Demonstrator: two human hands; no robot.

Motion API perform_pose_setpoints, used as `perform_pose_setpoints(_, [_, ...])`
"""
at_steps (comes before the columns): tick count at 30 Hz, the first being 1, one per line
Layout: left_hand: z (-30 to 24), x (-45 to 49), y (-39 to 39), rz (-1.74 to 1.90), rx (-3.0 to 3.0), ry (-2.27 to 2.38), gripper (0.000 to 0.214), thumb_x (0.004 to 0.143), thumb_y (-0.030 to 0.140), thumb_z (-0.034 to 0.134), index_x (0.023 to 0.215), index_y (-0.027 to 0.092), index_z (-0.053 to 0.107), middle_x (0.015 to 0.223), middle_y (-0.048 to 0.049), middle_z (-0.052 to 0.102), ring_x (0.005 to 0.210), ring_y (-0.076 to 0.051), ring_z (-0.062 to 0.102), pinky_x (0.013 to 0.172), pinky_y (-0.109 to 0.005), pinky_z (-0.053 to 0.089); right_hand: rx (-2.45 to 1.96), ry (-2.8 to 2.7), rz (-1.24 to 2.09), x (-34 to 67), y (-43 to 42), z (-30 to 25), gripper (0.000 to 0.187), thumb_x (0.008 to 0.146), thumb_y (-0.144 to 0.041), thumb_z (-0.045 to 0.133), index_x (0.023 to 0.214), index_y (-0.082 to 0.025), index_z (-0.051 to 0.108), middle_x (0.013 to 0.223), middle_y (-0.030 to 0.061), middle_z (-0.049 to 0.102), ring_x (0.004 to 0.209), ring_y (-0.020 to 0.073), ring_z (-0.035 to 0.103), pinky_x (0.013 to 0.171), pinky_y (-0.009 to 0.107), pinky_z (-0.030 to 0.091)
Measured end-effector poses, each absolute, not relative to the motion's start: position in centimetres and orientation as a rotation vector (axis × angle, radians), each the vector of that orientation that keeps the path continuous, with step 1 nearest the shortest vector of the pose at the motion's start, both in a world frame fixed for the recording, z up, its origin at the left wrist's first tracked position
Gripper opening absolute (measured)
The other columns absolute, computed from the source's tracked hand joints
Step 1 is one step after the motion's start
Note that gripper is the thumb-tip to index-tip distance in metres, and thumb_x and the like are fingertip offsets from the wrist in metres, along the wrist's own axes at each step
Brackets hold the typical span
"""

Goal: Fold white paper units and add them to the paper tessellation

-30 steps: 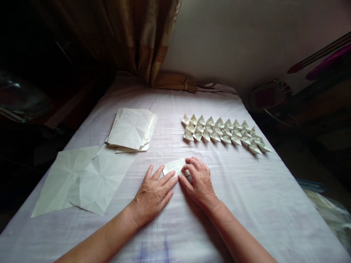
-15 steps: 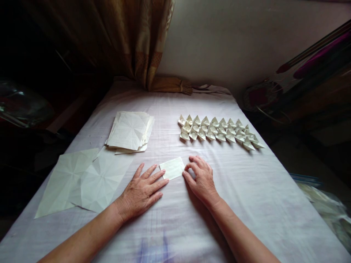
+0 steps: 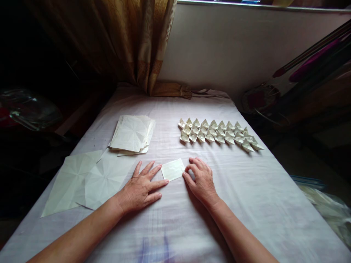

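Observation:
A small white folded paper rectangle point(image 3: 173, 169) lies flat on the cloth between my two hands. My left hand point(image 3: 141, 188) rests palm down with its fingers spread; two fingertips are at the paper's left side and lower left corner. On the other side, my right hand point(image 3: 200, 179) has its fingers curled, with thumb and forefinger pinched at the paper's right corner. Two large creased paper sheets point(image 3: 105, 179) overlap to the left, next to my left forearm.
A stack of creased paper sheets point(image 3: 131, 133) lies at the back left. Rows of small folded paper boats point(image 3: 215, 132) stand at the back right. Pale cloth point(image 3: 260, 201) covers the table. A brown curtain point(image 3: 150, 47) hangs behind it, and a plastic bag point(image 3: 326, 204) is off the right edge.
My left hand has slid slightly left, and its fingers no longer lie over the paper's left part. My right hand keeps its place. The camera view has tilted up a little.

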State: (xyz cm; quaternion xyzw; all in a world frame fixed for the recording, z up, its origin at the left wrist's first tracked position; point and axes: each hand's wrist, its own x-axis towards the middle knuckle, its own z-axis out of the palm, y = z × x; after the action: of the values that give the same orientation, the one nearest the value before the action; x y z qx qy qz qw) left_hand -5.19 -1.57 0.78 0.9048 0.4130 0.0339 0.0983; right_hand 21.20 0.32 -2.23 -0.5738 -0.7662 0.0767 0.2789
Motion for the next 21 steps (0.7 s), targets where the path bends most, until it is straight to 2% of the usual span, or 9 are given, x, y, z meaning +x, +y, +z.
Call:
perform_pose_setpoints(4, [0.9,-5.2,-1.6,0.062,2.631,1.231,0.048,0.090,0.043,0.057,0.137,0.046,0.047,0.157,-0.0089,0.031,0.144,-0.039,0.024,0.108,-0.070,0.014,-1.536,-2.056,0.151,21.1,0.1,-2.2,0.010,0.088,-0.029,0.058,0.090,-0.022,0.064,0.127,0.0110,0.061,0.128,0.0307,0.046,0.103,0.052,0.035])
perform_pose_setpoints(8, [1.1,-5.1,-1.6,0.045,2.619,1.227,0.048,0.091,0.043,0.056,0.138,0.046,0.046,0.157,-0.0088,0.032,0.144,-0.037,0.024,0.110,-0.069,0.013,-1.378,-2.251,0.100,20.4,-0.8,-1.4,0.028,0.089,-0.029,0.058,0.116,-0.024,0.064,0.142,0.0118,0.051,0.135,0.0319,0.039,0.107,0.053,0.029])
perform_pose_setpoints(11, [1.2,-5.0,-1.7,0.051,2.633,1.228,0.050,0.090,0.043,0.057,0.139,0.045,0.045,0.157,-0.0086,0.032,0.144,-0.037,0.026,0.110,-0.068,0.014,-1.181,-2.491,0.213,20.1,-1.6,-0.8,0.037,0.090,-0.032,0.059,0.127,-0.031,0.061,0.145,0.0071,0.050,0.138,0.0306,0.038,0.110,0.052,0.028])
perform_pose_setpoints(16, [0.9,-5.2,-1.8,0.107,2.680,1.231,0.051,0.089,0.042,0.059,0.139,0.043,0.047,0.156,-0.0062,0.034,0.143,-0.035,0.030,0.113,-0.063,0.014,-1.273,-2.531,0.245,21.4,-2.0,-0.9,0.038,0.093,-0.033,0.056,0.131,-0.031,0.059,0.142,0.0048,0.054,0.136,0.0316,0.042,0.109,0.055,0.030])
perform_pose_setpoints(21, [0.9,-5.6,-1.7,0.110,2.707,1.256,0.051,0.089,0.042,0.057,0.139,0.037,0.048,0.152,-0.0049,0.042,0.141,-0.035,0.033,0.114,-0.061,0.014,-1.345,-2.512,0.208,23.4,-2.0,-1.1,0.040,0.093,-0.032,0.056,0.133,-0.028,0.057,0.141,0.0054,0.055,0.134,0.0330,0.044,0.108,0.056,0.031])
